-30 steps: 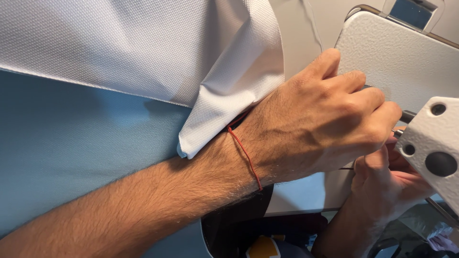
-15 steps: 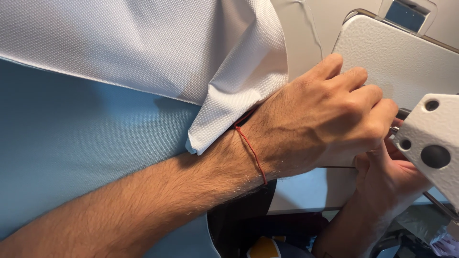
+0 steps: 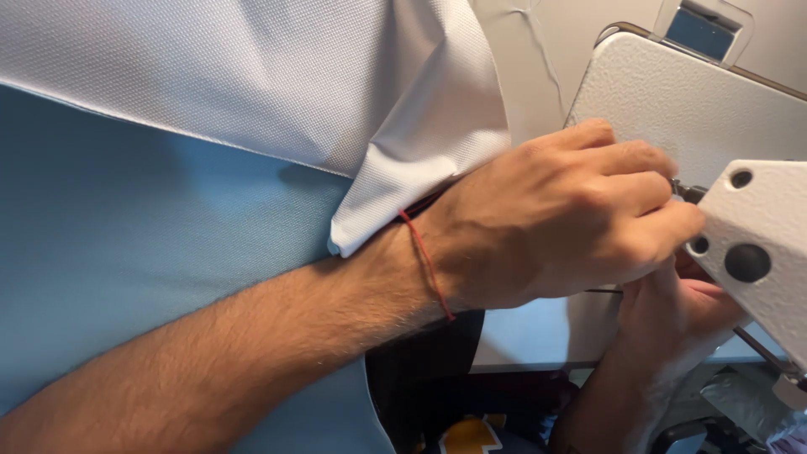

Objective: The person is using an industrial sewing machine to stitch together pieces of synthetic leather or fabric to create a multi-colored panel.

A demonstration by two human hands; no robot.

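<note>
My left hand (image 3: 563, 219) reaches across from the lower left with a red thread bracelet (image 3: 424, 261) on the wrist. Its fingers are curled tight against the small metal part at the white sewing machine head (image 3: 756, 244); whatever they pinch is hidden. My right hand (image 3: 672, 311) comes up from below, just under the left hand and partly behind the machine head, so its fingers are mostly out of sight. A white textured cloth (image 3: 252, 76) lies over a blue cloth (image 3: 126, 235), and its folded corner rests on my left wrist.
The white machine body (image 3: 672, 101) stands at the upper right, with a small grey window (image 3: 698, 29) above it. Below the table edge (image 3: 521, 345) there are dark shapes and a yellow patch (image 3: 471, 437).
Both hands stay at the machine head. The white cloth's corner has shifted slightly right and up along my left wrist.
</note>
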